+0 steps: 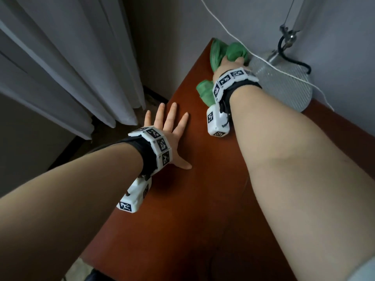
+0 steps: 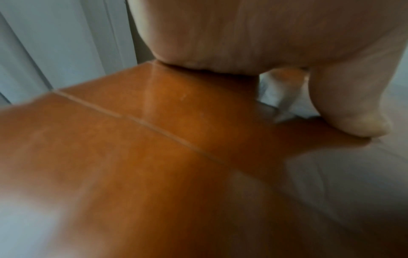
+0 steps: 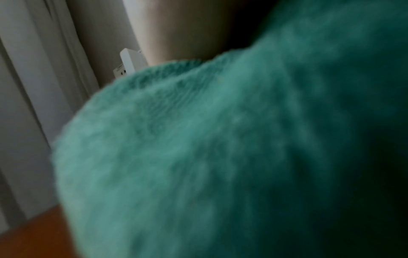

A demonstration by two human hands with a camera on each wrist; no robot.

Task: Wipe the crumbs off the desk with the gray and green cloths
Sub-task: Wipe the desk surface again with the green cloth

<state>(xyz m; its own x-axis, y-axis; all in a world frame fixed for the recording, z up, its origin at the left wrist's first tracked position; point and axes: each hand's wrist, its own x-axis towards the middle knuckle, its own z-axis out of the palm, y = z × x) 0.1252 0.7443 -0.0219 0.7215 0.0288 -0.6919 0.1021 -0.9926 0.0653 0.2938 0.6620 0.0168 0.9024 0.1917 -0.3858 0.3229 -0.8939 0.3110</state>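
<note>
The red-brown table (image 1: 203, 179) fills the view. At its far corner lies the green cloth (image 1: 219, 53), bunched in the right hand's (image 1: 231, 64) grip. The left hand (image 1: 170, 128) lies flat, fingers spread, released. No readable writing shows.

A room in a home: a reddish-brown wooden desk (image 1: 203, 179) stands against a plain wall beside long white curtains (image 1: 60, 67), with a metal lamp base (image 1: 284, 86).
</note>
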